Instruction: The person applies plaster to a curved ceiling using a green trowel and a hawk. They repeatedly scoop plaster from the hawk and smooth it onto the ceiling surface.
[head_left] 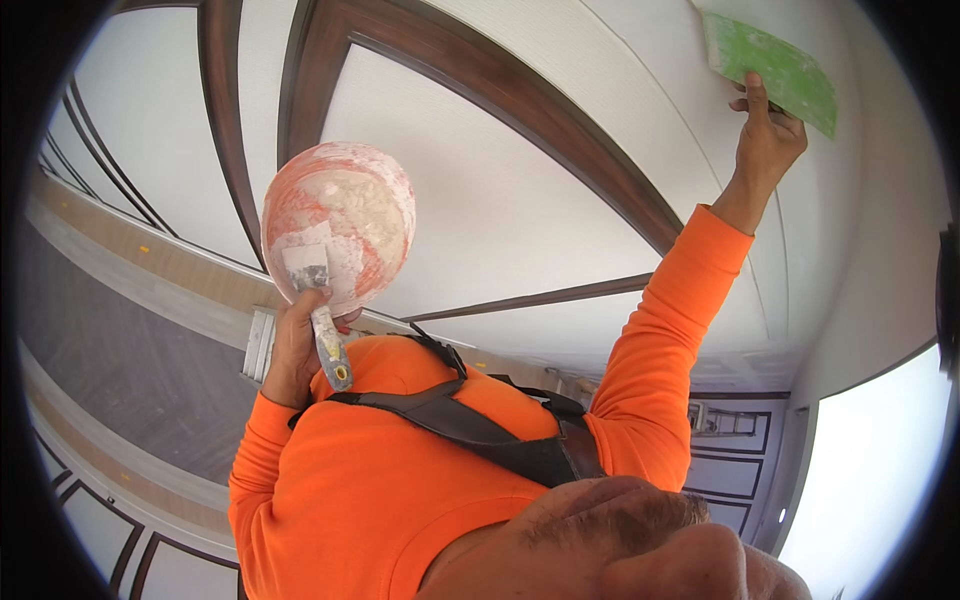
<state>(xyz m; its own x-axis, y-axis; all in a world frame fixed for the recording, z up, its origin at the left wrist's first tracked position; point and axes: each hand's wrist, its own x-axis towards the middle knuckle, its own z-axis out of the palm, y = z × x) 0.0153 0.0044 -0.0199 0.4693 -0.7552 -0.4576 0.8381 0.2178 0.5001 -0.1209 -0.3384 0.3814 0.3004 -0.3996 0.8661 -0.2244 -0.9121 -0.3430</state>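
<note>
My left hand (288,352) is raised in front of my chest and grips a round red bowl (340,215) smeared with white filler. The same hand pins a small putty knife (322,310) against the bowl, its blade coated in filler and its handle pointing down. My right hand (766,140) reaches far up at the top right and holds a wide green spreader (775,62), whose edge lies against a white surface (620,70). Both arms are in orange sleeves.
White panels (490,200) framed by dark brown trim (520,100) fill the view. A metal ladder top (258,345) shows behind my left hand, above a grey-brown floor (130,350). A dark harness strap (470,425) crosses my chest. A bright window (880,480) is at the lower right.
</note>
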